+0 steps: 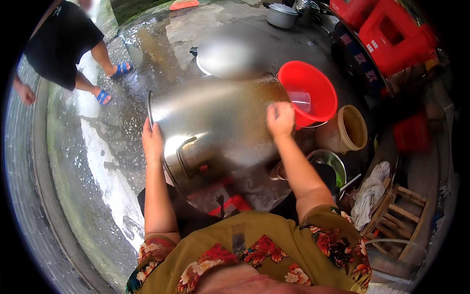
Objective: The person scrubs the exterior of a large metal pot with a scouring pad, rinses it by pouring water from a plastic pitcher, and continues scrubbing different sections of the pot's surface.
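Observation:
A large stainless steel stockpot (220,121) lies on its side in front of me, its rim to the left and a loop handle facing me. My left hand (152,141) grips the pot's rim. At the right end of the pot, on its brownish, stained wall, rests my right hand (281,119) with the fingers curled; something small seems held in it, but blur and the fingers hide what it is. Just beyond that hand stands a red plastic bucket (323,88) with a clear plastic vessel (301,101) inside. A blurred, round metal lid or pot (235,51) lies behind the stockpot.
Right of me are a beige bucket (343,128), a metal bowl (341,165) with something green, a string mop head (372,194) and a wooden stool or rack (400,217). Red crates (400,40) stand at upper right. Another person (69,44) in blue sandals stands at upper left on wet concrete.

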Available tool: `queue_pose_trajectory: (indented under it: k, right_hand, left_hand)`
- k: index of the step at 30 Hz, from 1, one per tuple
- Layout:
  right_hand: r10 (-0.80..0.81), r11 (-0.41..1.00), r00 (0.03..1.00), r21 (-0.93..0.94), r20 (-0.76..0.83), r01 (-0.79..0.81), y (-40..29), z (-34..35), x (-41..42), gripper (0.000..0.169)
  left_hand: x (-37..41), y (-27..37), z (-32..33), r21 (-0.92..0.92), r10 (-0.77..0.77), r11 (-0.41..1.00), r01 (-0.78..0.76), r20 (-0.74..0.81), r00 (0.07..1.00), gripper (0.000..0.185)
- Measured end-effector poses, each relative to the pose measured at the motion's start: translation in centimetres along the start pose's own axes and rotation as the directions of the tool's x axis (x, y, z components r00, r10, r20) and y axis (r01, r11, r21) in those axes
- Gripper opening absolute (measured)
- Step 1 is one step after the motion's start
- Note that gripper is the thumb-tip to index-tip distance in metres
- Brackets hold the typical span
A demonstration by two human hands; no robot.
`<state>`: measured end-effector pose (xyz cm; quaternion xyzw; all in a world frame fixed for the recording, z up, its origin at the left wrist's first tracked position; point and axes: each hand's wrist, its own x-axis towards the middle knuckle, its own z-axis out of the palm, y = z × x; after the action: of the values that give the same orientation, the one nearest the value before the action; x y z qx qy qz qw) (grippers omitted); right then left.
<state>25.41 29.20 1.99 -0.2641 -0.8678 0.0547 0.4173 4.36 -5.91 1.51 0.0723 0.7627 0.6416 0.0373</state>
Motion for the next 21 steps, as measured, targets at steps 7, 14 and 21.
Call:
queue_pose_trajectory:
  k: [7, 14, 21]
  right_hand:
    - [0.047, 0.998, 0.986, -0.056, 0.162, -0.038, -1.3, -0.2, 2.1, 0.031]
    - [0.230, 0.951, 0.967, -0.234, 0.106, -0.200, 3.5, 0.9, 5.2, 0.031]
    - [0.216, 0.952, 0.975, -0.236, 0.059, -0.197, 3.5, 1.3, 4.9, 0.033]
  left_hand:
    - [0.6, -0.6, 0.4, 0.060, 0.045, 0.997, -0.045, 0.006, 0.999, 0.045]
    - [0.6, -0.4, 0.3, 0.006, 0.061, 0.998, -0.061, 0.029, 0.998, 0.043]
    - [-0.1, 0.4, 0.4, 0.044, 0.043, 0.998, -0.043, -0.003, 0.999, 0.042]
